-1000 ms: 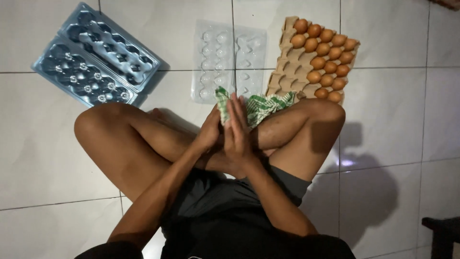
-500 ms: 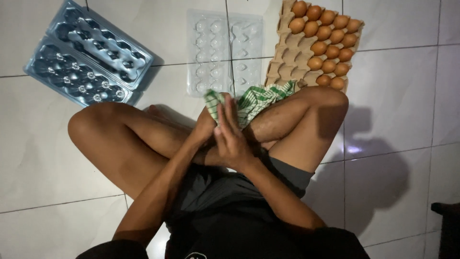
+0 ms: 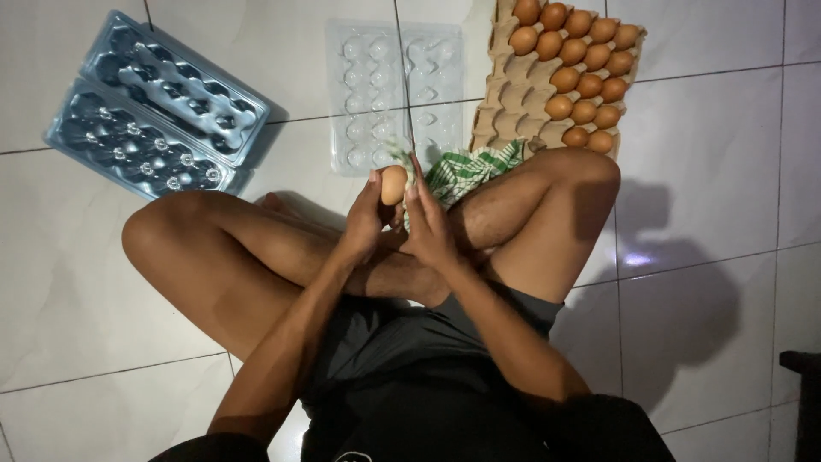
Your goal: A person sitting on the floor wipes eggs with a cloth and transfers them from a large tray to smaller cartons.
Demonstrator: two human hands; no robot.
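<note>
I sit cross-legged on a tiled floor. My left hand (image 3: 366, 218) holds a brown egg (image 3: 393, 184) at its fingertips, above my crossed shins. My right hand (image 3: 428, 224) holds a green-and-white checked cloth (image 3: 466, 169) against the egg's right side; the cloth trails over my right knee. An open clear plastic egg carton (image 3: 395, 94) lies on the floor just beyond my hands. A cardboard egg tray (image 3: 505, 94) with several brown eggs (image 3: 586, 85) sits to the right of it.
A stack of blue-tinted plastic egg cartons (image 3: 154, 115) lies open at the far left. White floor tiles (image 3: 710, 154) surround me. A dark object (image 3: 804, 402) shows at the lower right edge.
My hands were pressed together around the cloth; now they have parted and the egg shows at my left fingertips. The view has shifted slightly downward.
</note>
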